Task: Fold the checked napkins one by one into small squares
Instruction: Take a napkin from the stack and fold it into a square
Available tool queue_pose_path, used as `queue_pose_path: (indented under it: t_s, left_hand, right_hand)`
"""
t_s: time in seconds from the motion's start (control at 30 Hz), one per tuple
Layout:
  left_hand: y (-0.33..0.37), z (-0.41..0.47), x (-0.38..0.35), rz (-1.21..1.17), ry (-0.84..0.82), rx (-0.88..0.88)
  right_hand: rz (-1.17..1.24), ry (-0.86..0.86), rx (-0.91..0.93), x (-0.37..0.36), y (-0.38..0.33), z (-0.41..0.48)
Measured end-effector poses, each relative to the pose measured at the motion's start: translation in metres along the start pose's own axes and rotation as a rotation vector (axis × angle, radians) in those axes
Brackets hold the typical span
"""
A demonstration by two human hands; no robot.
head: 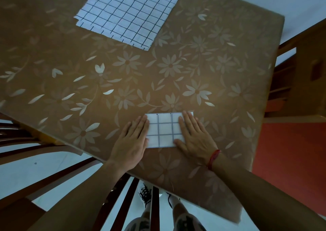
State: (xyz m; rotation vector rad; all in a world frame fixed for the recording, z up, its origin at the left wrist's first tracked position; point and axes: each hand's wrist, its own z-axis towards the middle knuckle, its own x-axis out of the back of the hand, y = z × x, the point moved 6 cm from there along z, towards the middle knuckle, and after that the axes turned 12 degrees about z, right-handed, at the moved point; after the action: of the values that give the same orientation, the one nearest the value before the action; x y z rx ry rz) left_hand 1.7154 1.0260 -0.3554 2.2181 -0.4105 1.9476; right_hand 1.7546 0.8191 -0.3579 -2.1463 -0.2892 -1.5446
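Left hand (130, 142), right hand (194, 137) flat on folded napkin (165, 130) — grip released, unfolded napkins (127, 12) well beyond, floral tablecloth (194, 63), chair (303, 63) beside

Your folded napkin (164, 130) lies on the table (220, 57) near you, between your left hand (131, 140) and right hand (193, 135); the unfolded napkins (127, 12) lie far, leftward.

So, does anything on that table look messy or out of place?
Nothing serious. The unfolded checked napkins at the far side lie a bit askew, their layered edges stepped rather than flush. The folded napkin lies flat, pressed by the left hand and right hand.
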Motion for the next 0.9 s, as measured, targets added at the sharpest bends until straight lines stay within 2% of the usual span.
queue_pose_path:
  t_s: [0.17, 0.37, 0.57, 0.9]
  left_hand:
    - [0.000, 0.001, 0.001, -0.003, -0.009, 0.004]
    - [0.002, 0.001, 0.001, -0.018, -0.010, 0.010]
    - [0.003, 0.001, 0.002, -0.033, -0.008, 0.029]
    - [0.003, 0.002, 0.005, -0.036, -0.021, 0.036]
  right_hand:
    - [-0.030, -0.021, -0.028, 0.004, 0.010, -0.003]
    - [-0.021, 0.046, -0.012, 0.020, 0.005, 0.003]
    - [0.157, 0.086, 0.006, 0.049, 0.006, 0.025]
    - [0.334, -0.143, -0.199, 0.053, 0.022, 0.076]
